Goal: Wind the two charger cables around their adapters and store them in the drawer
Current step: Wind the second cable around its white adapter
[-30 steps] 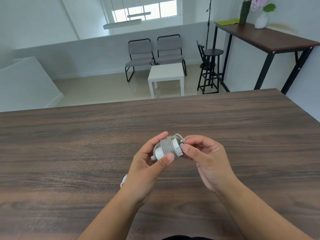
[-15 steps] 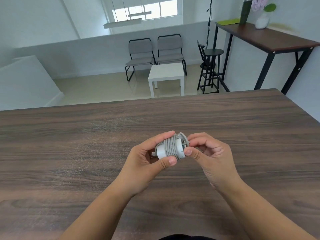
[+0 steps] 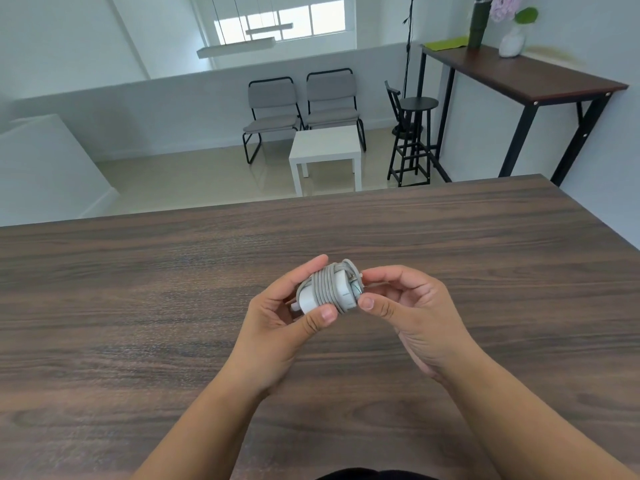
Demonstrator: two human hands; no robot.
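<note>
Adapter (image 3: 313, 299), white and small, sits in the air above the middle of the dark wood-grain worktop (image 3: 138, 306), clear of its surface, with a grey cable (image 3: 329, 285) wound in close turns around its body. A short white stub sticks out of its left end. The left hand (image 3: 280, 327) has its grip pressed on the adapter: thumb on the near side, fingers curled over the far side. The right hand (image 3: 412, 313) meets the bundle at its right end, thumb tip and forefinger pinching the last stretch of cable there; the very end of the cable is too small to make out. Both forearms come up from the lower edge of the view, bare.

Beyond the worktop's far edge the floor lies lower, with a small white side table (image 3: 325, 150), two grey chairs (image 3: 301, 105) behind it against a low wall, and a black stool (image 3: 414, 133) to the right. A tall dark-topped table (image 3: 540, 77) stands along the right wall, carrying a dark bottle (image 3: 479, 22) and a white vase (image 3: 510, 43) of flowers.
</note>
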